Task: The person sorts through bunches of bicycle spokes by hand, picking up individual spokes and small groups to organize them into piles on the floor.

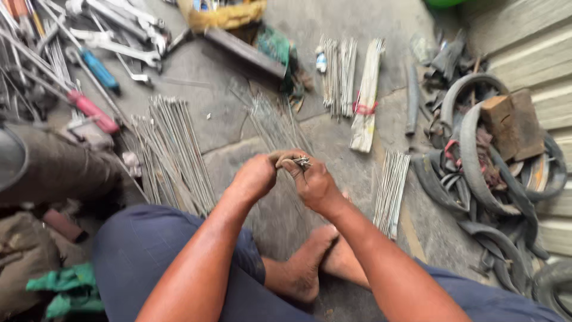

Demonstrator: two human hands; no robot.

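- My right hand and left hand pinch one bunch of spokes together
- Spoke bundles lie around; old tyres right; two screwdrivers left

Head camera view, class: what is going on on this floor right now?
A person sits barefoot on a stone floor. Both hands meet in front of them: the left hand and the right hand together grip a small bunch of thin metal spokes by its ends. More spoke bundles lie around, with screwdrivers and wrenches at the upper left and old rubber tyres on the right.
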